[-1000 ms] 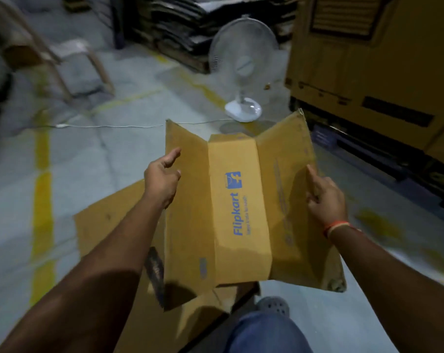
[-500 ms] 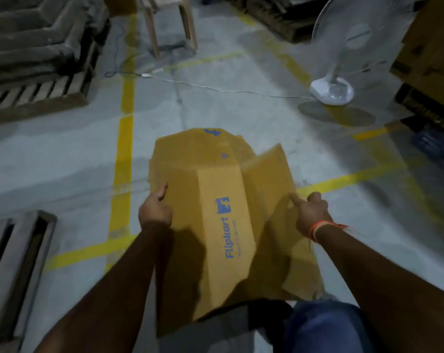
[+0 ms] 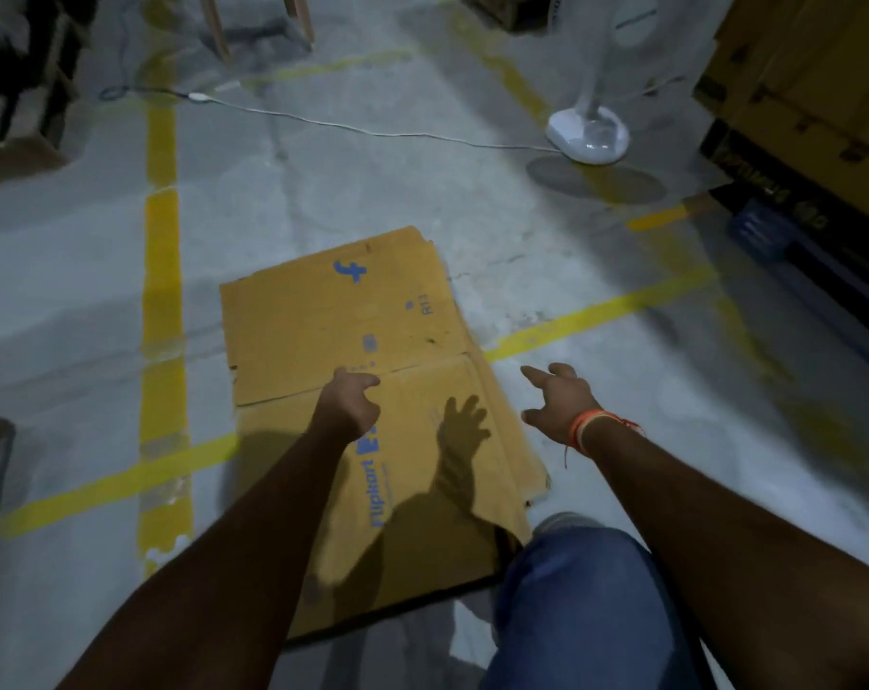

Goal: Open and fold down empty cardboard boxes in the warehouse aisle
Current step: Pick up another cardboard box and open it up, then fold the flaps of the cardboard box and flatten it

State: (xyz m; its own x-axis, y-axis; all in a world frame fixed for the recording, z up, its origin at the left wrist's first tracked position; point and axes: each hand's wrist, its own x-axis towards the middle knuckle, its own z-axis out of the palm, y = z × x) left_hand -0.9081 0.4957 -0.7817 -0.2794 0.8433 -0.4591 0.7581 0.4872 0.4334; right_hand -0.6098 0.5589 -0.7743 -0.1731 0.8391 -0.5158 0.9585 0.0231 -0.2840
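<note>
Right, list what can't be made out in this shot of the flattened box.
- Head view: near end of the flattened box is hidden by the left forearm, the blue-clad knee and shadow.
- The blue print is part covered by the left hand.
- The fan is cut off by the top edge; its head is blurred.
- Whether more than one sheet lies stacked: cannot tell.
- The small print near "R13" is too small to read.

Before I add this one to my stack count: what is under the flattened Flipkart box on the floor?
More flat cardboard: edges of other sheets stick out along the right side of the flattened Flipkart box. How many lie beneath is covered, as is the floor there.
</note>
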